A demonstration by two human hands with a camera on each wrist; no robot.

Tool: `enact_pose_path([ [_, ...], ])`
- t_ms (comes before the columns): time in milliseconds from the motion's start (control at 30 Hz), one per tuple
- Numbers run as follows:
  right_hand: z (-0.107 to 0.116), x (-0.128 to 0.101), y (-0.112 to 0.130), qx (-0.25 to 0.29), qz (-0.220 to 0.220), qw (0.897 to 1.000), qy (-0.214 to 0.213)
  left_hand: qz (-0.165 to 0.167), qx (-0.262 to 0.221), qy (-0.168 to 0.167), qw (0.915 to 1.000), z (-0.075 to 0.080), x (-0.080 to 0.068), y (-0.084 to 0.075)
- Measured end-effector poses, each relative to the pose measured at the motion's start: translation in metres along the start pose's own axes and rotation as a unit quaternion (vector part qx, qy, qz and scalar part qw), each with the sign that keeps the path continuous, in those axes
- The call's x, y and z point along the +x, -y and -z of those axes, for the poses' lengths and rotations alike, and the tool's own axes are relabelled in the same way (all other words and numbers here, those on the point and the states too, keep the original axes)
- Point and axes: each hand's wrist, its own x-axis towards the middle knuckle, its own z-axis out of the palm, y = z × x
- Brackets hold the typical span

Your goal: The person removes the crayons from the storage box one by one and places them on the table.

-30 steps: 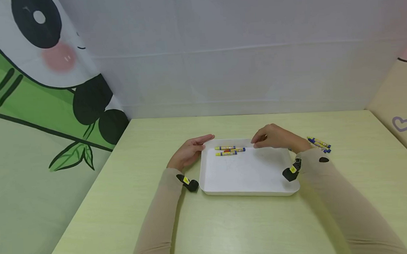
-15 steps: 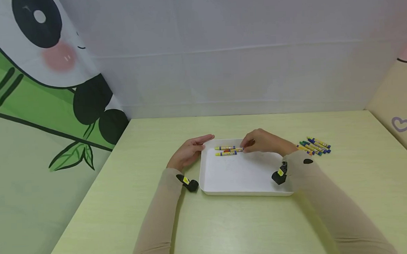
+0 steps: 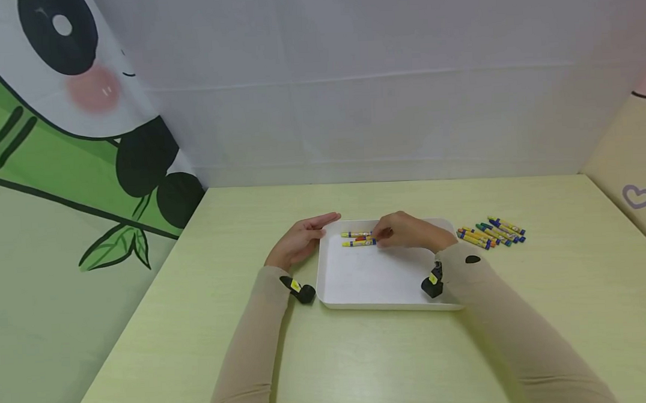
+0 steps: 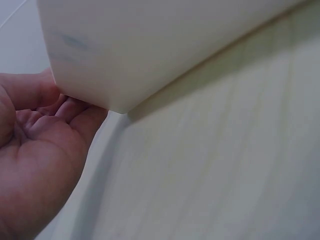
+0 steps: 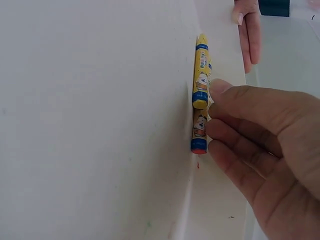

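A white tray (image 3: 391, 276) lies on the table, its left rim held by my left hand (image 3: 299, 241). In the left wrist view, the thumb presses the tray's corner and the other fingers curl behind it. My right hand (image 3: 408, 231) reaches into the tray and pinches a crayon whose end is mostly hidden by its fingertips. Beside the fingers, in the right wrist view, lie a yellow crayon (image 5: 201, 75) and a red-ended crayon (image 5: 199, 135). From the head, a yellow crayon (image 3: 356, 234) shows at the back of this small group.
Several crayons (image 3: 492, 233) in yellow wrappers lie slanted side by side on the table (image 3: 395, 360), right of the tray. A pale cloth wall (image 3: 379, 121) stands behind the table, with printed sheets at both sides.
My right hand has moved left across the tray to the crayons, uncovering the crayons on the table at the right. My left hand stays at the tray's left rim.
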Motion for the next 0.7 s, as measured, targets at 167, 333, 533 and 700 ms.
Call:
enact_pose_path([
  [167,-0.004,0.003,0.002,-0.016,-0.004,1.0,0.003,0.001,-0.004,0.001,1.0,0.0,0.0,0.0],
  [333,-0.006,0.006,0.007,-0.042,-0.004,0.999,0.003,0.003,-0.004,-0.002,1.0,0.0,-0.001,-0.001],
  [533,-0.01,0.008,0.009,-0.064,-0.006,0.998,0.004,0.002,-0.004,-0.004,1.0,0.0,-0.001,-0.001],
  [700,-0.012,0.009,0.01,-0.047,-0.032,0.998,0.008,-0.004,-0.003,0.001,1.0,0.001,-0.001,0.001],
])
